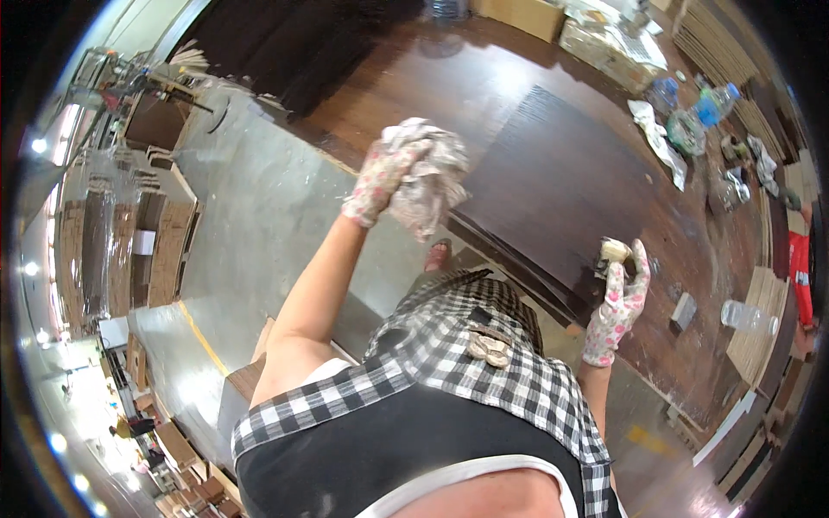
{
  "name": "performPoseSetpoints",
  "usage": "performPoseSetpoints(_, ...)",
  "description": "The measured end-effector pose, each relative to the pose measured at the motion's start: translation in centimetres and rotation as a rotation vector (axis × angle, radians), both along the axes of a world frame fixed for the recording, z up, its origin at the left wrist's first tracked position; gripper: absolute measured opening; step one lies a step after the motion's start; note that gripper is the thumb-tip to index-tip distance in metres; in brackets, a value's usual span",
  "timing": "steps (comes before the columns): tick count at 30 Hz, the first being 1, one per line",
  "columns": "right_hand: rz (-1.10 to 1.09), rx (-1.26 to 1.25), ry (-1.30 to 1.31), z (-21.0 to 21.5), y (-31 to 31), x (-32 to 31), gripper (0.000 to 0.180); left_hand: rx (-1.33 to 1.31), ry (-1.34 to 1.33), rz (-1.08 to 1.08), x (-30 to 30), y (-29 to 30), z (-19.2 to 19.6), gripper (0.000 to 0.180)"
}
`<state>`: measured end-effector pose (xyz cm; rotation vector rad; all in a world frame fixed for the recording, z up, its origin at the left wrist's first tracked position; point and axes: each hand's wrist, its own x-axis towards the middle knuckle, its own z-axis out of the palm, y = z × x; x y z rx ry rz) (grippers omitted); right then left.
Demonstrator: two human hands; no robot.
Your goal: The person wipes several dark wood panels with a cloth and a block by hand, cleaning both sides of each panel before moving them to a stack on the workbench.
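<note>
My left hand [386,177], in a white glove with pink spots, grips a crumpled whitish rag [429,177] above the table's near left edge. The rag hangs down below the fingers. My right hand [617,302], gloved alike, is over the right part of the tabletop. At its fingertips is a small cream-coloured piece with dark patches [614,251]; its kind is not plain. One finger stretches up beside that piece. Between the hands lies a dark brown wood panel [553,173] with a dull, streaked surface.
On the right of the brown table [639,311] are plastic bottles [715,105], a white cloth strip [658,142], a small grey block [683,312] and a clear bottle [749,318]. Cardboard boxes [609,52] stand at the back. Stacked boards [121,250] are at the left.
</note>
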<state>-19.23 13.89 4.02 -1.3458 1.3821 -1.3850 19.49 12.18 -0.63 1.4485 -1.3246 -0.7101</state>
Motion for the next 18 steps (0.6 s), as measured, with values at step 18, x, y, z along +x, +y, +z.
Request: performPoseSetpoints(18,-0.116,-0.129,0.439,-3.6,-0.4,0.6,0.051,-0.082,0.220,-0.203,-8.0,-1.2,-2.8,0.026)
